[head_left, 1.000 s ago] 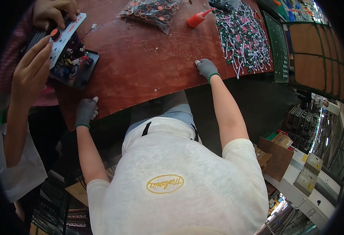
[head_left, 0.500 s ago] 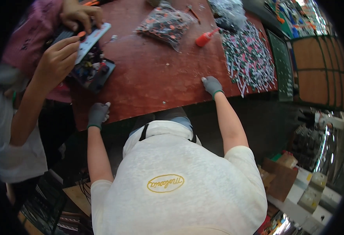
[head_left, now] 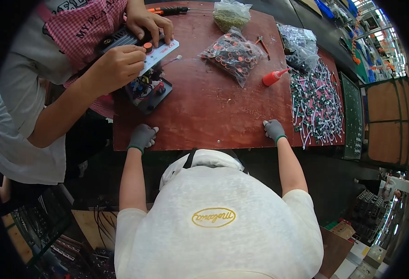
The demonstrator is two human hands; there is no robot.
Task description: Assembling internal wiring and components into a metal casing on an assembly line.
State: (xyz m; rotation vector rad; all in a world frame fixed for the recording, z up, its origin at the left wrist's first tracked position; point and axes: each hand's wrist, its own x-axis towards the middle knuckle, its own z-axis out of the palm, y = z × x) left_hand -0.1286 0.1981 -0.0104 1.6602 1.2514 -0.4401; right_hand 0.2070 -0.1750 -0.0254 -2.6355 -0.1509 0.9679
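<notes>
My left hand (head_left: 143,136), in a grey glove with bare fingertips, rests curled on the near left edge of the red-brown table (head_left: 190,123). Its fingers are closed and nothing shows in them. Likewise gloved, my right hand (head_left: 274,129) lies closed on the near edge further right, with no object visible in it. Beyond my left hand, a co-worker's hands work at an orange-red knob (head_left: 147,47) on a white panel (head_left: 160,56). Under that panel is an open dark housing (head_left: 160,95) with wires and parts inside.
A bag of black-and-orange rings (head_left: 234,58), a red squeeze bottle (head_left: 275,77), a bag of small greenish parts (head_left: 231,16) and a screwdriver (head_left: 172,10) lie on the table. At right is a pile of small circuit boards with white leads (head_left: 317,104). The co-worker (head_left: 41,107) stands at left.
My view has shifted, so the table and everything on it appear further right and more level. Both my hands stay closed at the table's near edge. The co-worker's hands remain at the knob.
</notes>
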